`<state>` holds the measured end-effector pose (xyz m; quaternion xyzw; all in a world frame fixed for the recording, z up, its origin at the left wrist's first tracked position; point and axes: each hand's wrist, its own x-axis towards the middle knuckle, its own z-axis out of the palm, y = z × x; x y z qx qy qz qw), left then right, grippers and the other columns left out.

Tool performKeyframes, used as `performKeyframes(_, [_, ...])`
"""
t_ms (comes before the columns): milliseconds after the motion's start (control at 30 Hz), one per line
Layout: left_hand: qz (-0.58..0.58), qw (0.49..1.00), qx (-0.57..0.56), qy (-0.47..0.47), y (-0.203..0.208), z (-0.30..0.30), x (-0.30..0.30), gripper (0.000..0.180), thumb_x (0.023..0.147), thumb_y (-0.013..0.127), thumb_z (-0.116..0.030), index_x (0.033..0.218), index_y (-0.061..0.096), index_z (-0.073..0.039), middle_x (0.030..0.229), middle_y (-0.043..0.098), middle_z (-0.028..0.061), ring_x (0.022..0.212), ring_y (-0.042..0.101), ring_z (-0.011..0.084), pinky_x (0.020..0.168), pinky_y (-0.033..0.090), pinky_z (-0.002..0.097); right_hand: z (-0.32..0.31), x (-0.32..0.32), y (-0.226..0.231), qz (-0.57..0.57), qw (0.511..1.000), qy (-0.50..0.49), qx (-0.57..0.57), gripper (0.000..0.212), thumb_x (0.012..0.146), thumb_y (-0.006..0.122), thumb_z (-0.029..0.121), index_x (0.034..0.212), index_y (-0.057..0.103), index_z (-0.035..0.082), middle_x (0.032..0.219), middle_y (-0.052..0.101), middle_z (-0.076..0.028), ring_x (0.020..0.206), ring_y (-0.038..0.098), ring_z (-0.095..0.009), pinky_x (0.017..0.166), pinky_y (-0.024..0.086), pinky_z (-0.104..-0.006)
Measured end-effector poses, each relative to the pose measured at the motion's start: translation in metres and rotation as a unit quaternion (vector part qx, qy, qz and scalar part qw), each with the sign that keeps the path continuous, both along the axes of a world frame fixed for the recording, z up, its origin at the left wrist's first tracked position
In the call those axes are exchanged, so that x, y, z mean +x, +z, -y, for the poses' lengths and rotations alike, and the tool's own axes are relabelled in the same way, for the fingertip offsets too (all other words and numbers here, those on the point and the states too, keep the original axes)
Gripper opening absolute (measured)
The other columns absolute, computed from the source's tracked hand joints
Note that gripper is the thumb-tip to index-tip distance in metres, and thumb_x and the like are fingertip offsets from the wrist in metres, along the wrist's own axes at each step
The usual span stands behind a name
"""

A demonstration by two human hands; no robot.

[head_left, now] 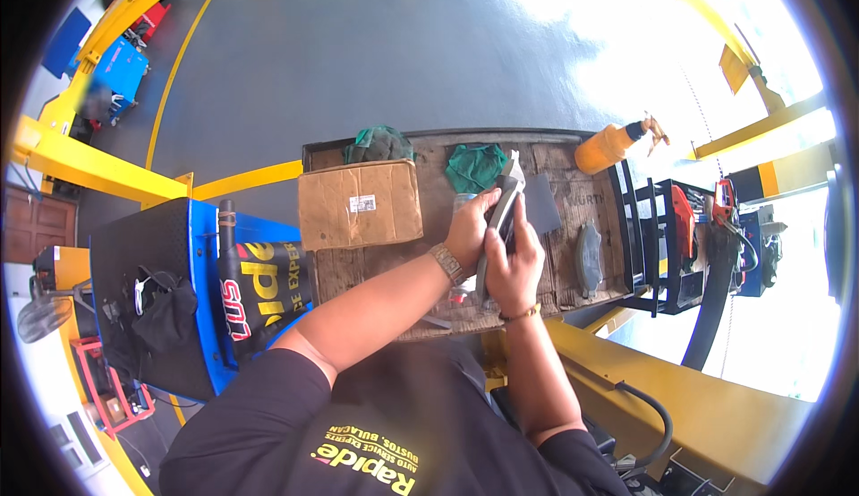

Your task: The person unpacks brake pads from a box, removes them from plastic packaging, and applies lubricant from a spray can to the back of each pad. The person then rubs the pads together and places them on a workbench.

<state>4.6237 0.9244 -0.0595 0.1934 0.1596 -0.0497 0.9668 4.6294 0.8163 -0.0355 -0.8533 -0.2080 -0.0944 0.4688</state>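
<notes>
Above the wooden-topped work table point(559, 290), both hands hold a grey metal brake pad point(511, 184) seen nearly edge-on. My left hand point(472, 229), with a metal watch on its wrist, grips it from the left side. My right hand point(514, 268) closes around its lower part, one finger stretched along it. The fingers hide much of the pad. Another brake pad point(589, 260) lies on the table to the right. Just beyond my right hand is a dark grey flat sheet point(542, 203). A crumpled green rag point(475, 168) lies past the pad's upper end.
A cardboard box point(361, 218) sits at the table's left, with a second green rag point(379, 144) behind it. An orange spray bottle point(607, 149) is at the far right corner. A black rack point(667, 245) adjoins the right edge. Yellow lift beams point(653, 406) surround the place.
</notes>
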Motion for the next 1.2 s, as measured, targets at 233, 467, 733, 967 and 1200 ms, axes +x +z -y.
performKeyframes(233, [-0.005, 1.000, 0.003, 0.023, 0.032, 0.003, 0.001, 0.022, 0.102, 0.051, -0.025, 0.112, 0.063, -0.010, 0.104, 0.066, 0.0030, 0.094, 0.062, 0.0143, 0.088, 0.050, 0.0318, 0.000, 0.013, 0.023, 0.007, 0.999, 0.009, 0.030, 0.059, 0.087, 0.064, 0.019, 0.139, 0.051, -0.005, 0.090, 0.069, -0.020, 0.077, 0.068, -0.022, 0.070, 0.054, -0.0335])
performKeyframes(467, [0.039, 0.999, 0.007, 0.024, 0.041, 0.006, 0.003, 0.029, 0.103, 0.048, -0.026, 0.119, 0.061, -0.007, 0.107, 0.066, 0.0046, 0.098, 0.063, 0.0148, 0.089, 0.051, 0.0318, -0.011, 0.032, 0.057, -0.075, 0.993, -0.021, 0.094, 0.059, 0.089, 0.061, 0.017, 0.140, 0.048, -0.010, 0.105, 0.071, -0.019, 0.093, 0.067, -0.017, 0.083, 0.053, -0.0311])
performKeyframes(733, [0.092, 0.959, 0.254, 0.083, 0.077, 0.004, -0.007, 0.034, 0.103, 0.045, -0.021, 0.124, 0.061, 0.001, 0.119, 0.064, 0.0077, 0.104, 0.060, 0.0108, 0.093, 0.048, 0.0274, -0.017, 0.042, 0.075, -0.015, 0.989, -0.035, 0.142, 0.058, 0.089, 0.063, 0.014, 0.140, 0.049, -0.009, 0.103, 0.070, -0.012, 0.086, 0.062, -0.013, 0.077, 0.052, -0.0272])
performKeyframes(967, [0.045, 0.977, 0.194, 0.073, 0.099, 0.002, 0.001, 0.036, 0.105, 0.041, -0.023, 0.125, 0.060, 0.000, 0.115, 0.066, 0.0067, 0.101, 0.063, 0.0121, 0.090, 0.050, 0.0279, -0.024, 0.059, 0.080, 0.029, 0.989, -0.089, 0.116, 0.060, 0.086, 0.066, 0.024, 0.135, 0.055, -0.008, 0.095, 0.072, -0.015, 0.083, 0.063, -0.013, 0.076, 0.051, -0.0288])
performKeyframes(1200, [0.061, 0.985, 0.151, 0.064, 0.088, -0.004, -0.001, 0.038, 0.104, 0.042, -0.022, 0.126, 0.059, 0.004, 0.119, 0.064, 0.0102, 0.108, 0.059, 0.0140, 0.096, 0.045, 0.0284, -0.035, 0.070, 0.086, -0.054, 0.987, -0.115, 0.094, 0.062, 0.083, 0.068, 0.027, 0.132, 0.057, -0.009, 0.095, 0.072, -0.018, 0.082, 0.063, -0.016, 0.079, 0.051, -0.0312])
